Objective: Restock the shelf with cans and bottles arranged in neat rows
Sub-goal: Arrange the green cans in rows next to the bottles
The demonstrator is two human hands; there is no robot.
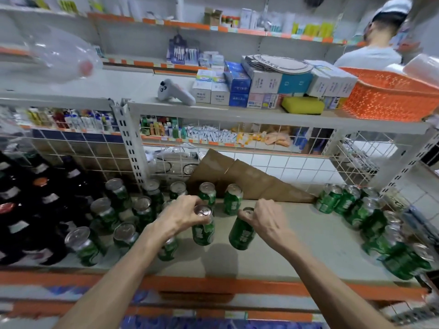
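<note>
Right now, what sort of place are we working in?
Probably a small shop or convenience store: metal shelving with orange price strips, green cans in rows beside dark bottles, boxed goods on the shelf above. The left hand grips one green can, the right hand another.

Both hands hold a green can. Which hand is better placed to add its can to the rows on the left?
Probably the left hand: the left-hand can is right beside those rows. The right hand holds the right-hand can farther away, over bare shelf.
</note>
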